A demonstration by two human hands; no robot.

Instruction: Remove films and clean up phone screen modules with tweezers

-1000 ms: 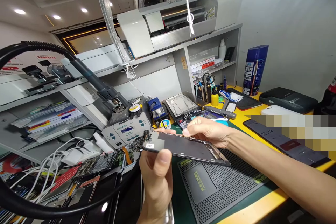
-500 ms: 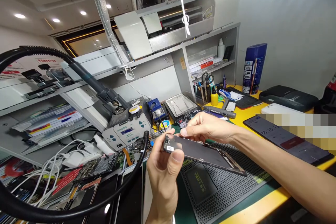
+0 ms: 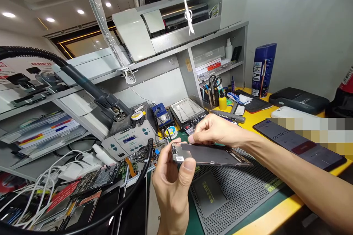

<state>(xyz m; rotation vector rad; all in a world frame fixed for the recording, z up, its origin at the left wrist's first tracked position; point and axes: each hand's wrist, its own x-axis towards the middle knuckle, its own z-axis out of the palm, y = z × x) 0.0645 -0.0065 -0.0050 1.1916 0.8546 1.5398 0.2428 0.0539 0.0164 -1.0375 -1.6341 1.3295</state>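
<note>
My left hand [image 3: 175, 187] holds a thin dark phone frame [image 3: 204, 154] by its near left end, thumb on the near side and fingers behind. The frame is tilted above the mat, its inner side facing me, with a small white label and camera-like openings at the held corner. My right hand [image 3: 213, 130] is at the far long edge, thumb and fingertips pinched together against it. Its other fingers are curled, and whether something small is between the tips is hidden. Beneath lies a grey perforated work mat [image 3: 237, 194] with a flat dark panel.
Left of the hands are circuit boards [image 3: 102, 176], white cables and a black hose [image 3: 124, 202]. A soldering station [image 3: 129, 141] and a heating plate [image 3: 189, 112] stand behind. To the right lies a phone showing a timer [image 3: 298, 145]. A blue spray can [image 3: 264, 69] stands at the back.
The phone frame has turned, its right end rising a little and its face tipping more edge-on. Both hands stay on it. The whole view has shifted slightly.
</note>
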